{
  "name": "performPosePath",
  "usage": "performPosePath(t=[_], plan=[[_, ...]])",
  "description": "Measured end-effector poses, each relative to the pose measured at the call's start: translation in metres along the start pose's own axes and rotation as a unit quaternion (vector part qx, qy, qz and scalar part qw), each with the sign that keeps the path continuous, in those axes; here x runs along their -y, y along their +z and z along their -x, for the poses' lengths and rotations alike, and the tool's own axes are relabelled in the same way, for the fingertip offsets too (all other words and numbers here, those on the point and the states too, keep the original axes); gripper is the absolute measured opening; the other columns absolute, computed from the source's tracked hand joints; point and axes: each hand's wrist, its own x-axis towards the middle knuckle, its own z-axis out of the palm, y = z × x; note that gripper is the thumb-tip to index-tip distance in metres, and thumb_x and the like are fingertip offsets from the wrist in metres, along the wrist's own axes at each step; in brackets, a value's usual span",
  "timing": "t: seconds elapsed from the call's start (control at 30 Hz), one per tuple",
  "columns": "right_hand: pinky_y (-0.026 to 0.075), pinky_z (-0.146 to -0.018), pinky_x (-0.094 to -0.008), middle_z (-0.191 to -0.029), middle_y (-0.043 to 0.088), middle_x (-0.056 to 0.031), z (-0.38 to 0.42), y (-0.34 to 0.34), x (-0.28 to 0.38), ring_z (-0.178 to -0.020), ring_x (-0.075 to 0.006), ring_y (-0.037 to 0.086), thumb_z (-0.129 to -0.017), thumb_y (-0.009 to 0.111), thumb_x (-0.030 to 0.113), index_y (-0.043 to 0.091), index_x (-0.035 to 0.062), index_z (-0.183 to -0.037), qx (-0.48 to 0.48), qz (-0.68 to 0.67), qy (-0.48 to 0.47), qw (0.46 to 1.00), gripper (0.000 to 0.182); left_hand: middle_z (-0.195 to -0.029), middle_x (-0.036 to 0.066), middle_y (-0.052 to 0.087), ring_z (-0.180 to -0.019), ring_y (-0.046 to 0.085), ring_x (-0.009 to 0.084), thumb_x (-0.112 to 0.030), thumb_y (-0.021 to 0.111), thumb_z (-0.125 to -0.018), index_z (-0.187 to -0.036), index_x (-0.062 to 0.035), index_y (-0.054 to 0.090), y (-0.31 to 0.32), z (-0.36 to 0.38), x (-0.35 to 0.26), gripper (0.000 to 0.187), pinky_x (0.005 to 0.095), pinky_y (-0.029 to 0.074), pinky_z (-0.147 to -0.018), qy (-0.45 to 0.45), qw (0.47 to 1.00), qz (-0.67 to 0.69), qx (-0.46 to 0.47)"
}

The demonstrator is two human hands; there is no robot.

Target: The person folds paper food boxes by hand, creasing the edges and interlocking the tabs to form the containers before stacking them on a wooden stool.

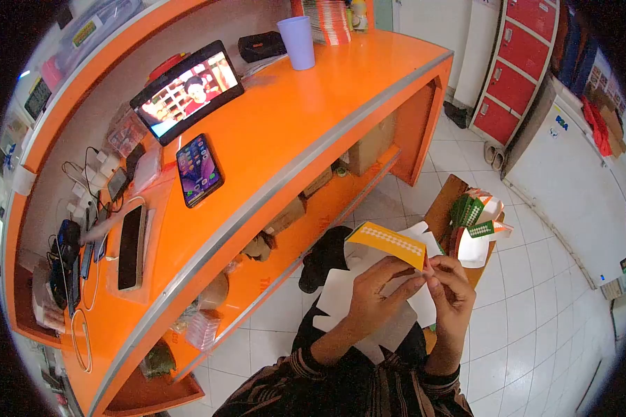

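My left hand (378, 290) pinches the near edge of a yellow paperboard piece (388, 243) with a row of white pattern on it. My right hand (453, 286) has its fingers closed at the right end of the same piece, by a folded corner. The two hands almost meet there, and the fingertips hide part of the fold. White flat card blanks (335, 295) lie across my lap beneath the hands. To the right, several folded paper trays (474, 250) with green, orange and white patterns stand on a brown wooden surface (444, 203).
An orange counter (285, 115) curves along the left, carrying a tablet (188, 94) playing video, a phone (199, 170), another phone (131, 247), a purple cup (297, 43) and cables. Its lower shelf holds boxes and bags. Red lockers (515, 80) and a white chest (558, 174) stand right.
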Motion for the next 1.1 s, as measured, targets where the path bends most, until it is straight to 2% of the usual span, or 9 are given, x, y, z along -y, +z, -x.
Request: performPosePath(t=[0.33, 0.43, 0.57, 0.63, 0.7, 0.8, 0.9, 1.03, 1.1], plan=[[0.038, -0.099, -0.0393, -0.121, 0.047, -0.0150, -0.001, 0.010, 0.012, -0.117, -0.0285, 0.045, -0.074, 0.054, -0.011, 0.063, 0.0026, -0.108, 0.069, 0.180, -0.085, 0.978, 0.037, -0.109, 0.011, 0.053, -0.100, 0.058, 0.0185, 0.001, 0.060, -0.084, -0.106, 0.0033, 0.055, -0.006, -0.001, 0.009, 0.023, 0.0290, 0.048, -0.090, 0.037, 0.998, 0.029, -0.036], [0.038, -0.099, -0.0408, -0.122, 0.045, -0.0151, -0.001, 0.008, 0.008, -0.119, -0.0276, 0.042, -0.077, 0.054, -0.006, 0.061, 0.0004, -0.108, 0.100, 0.156, -0.099, 0.978, 0.033, -0.106, 0.011, 0.055, -0.102, 0.057, 0.0184, 0.002, 0.058, -0.085, -0.105, 0.0041, 0.055, -0.006, 0.000, -0.006, 0.020, 0.0295, 0.045, -0.092, -0.065, 0.985, 0.151, -0.051], [0.043, -0.091, -0.0377, -0.119, 0.047, -0.0120, -0.005, 0.004, -0.031, -0.112, -0.0220, 0.049, -0.094, 0.043, 0.017, 0.051, -0.0010, -0.111, -0.030, -0.048, -0.018, 0.998, 0.027, -0.096, 0.012, 0.058, -0.095, 0.057, 0.0170, 0.003, 0.053, -0.087, -0.100, 0.0034, 0.055, -0.017, 0.008, -0.013, 0.012, 0.0276, 0.045, -0.086, -0.012, 0.973, 0.215, -0.084], [0.047, -0.084, -0.0302, -0.113, 0.052, -0.0093, -0.013, -0.005, -0.041, -0.104, -0.0149, 0.053, -0.098, 0.032, 0.038, 0.038, 0.0027, -0.130, -0.135, -0.092, 0.108, 0.981, 0.048, -0.095, 0.012, 0.057, -0.083, 0.058, 0.0153, 0.003, 0.051, -0.088, -0.096, 0.0031, 0.055, -0.031, 0.009, -0.019, 0.009, 0.0253, 0.046, -0.076, 0.080, 0.984, 0.158, 0.003], [0.044, -0.086, -0.0270, -0.120, 0.053, -0.0100, -0.012, -0.002, -0.018, -0.101, -0.0155, 0.055, -0.098, 0.035, 0.036, 0.043, 0.0010, -0.128, -0.150, -0.214, 0.234, 0.937, 0.047, -0.090, 0.009, 0.058, -0.074, 0.056, 0.0123, 0.000, 0.050, -0.089, -0.093, 0.0025, 0.056, -0.043, 0.009, -0.025, 0.007, 0.0237, 0.046, -0.067, -0.011, 0.955, 0.288, 0.068], [0.043, -0.086, -0.0263, -0.116, 0.056, -0.0105, -0.013, -0.017, -0.051, -0.100, -0.0154, 0.055, -0.096, 0.046, 0.024, 0.046, -0.0007, -0.126, -0.041, -0.077, 0.166, 0.982, 0.039, -0.085, 0.003, 0.058, -0.075, 0.055, 0.0087, -0.011, 0.055, -0.089, -0.092, 0.0008, 0.057, -0.060, 0.000, -0.018, 0.012, 0.0244, 0.047, -0.068, -0.047, 0.934, 0.126, 0.333], [0.044, -0.083, -0.0275, -0.109, 0.059, -0.0098, -0.008, -0.011, -0.037, -0.097, -0.0155, 0.056, -0.090, 0.055, 0.010, 0.048, -0.0020, -0.121, -0.100, -0.002, 0.121, 0.988, 0.035, -0.090, 0.003, 0.059, -0.083, 0.057, 0.0106, -0.020, 0.063, -0.086, -0.095, 0.0009, 0.057, -0.047, -0.004, -0.010, 0.023, 0.0268, 0.048, -0.078, -0.067, 0.967, 0.091, 0.230], [0.046, -0.080, -0.0289, -0.106, 0.060, -0.0102, 0.003, -0.004, -0.021, -0.093, -0.0176, 0.058, -0.086, 0.057, 0.002, 0.054, -0.0024, -0.108, 0.008, 0.138, 0.049, 0.989, 0.023, -0.113, 0.007, 0.053, -0.105, 0.054, 0.0182, -0.024, 0.069, -0.082, -0.114, -0.0007, 0.047, -0.036, -0.005, 0.000, 0.045, 0.0322, 0.041, -0.096, -0.094, 0.971, 0.188, 0.117], [0.046, -0.080, -0.0304, -0.104, 0.061, -0.0126, 0.003, 0.005, -0.004, -0.093, -0.0217, 0.059, -0.084, 0.057, 0.000, 0.056, -0.0018, -0.105, 0.036, 0.245, -0.080, 0.965, 0.021, -0.116, 0.010, 0.050, -0.111, 0.051, 0.0198, -0.024, 0.071, -0.080, -0.119, -0.0021, 0.041, -0.030, -0.003, 0.004, 0.054, 0.0348, 0.039, -0.099, -0.116, 0.966, 0.194, 0.123]])
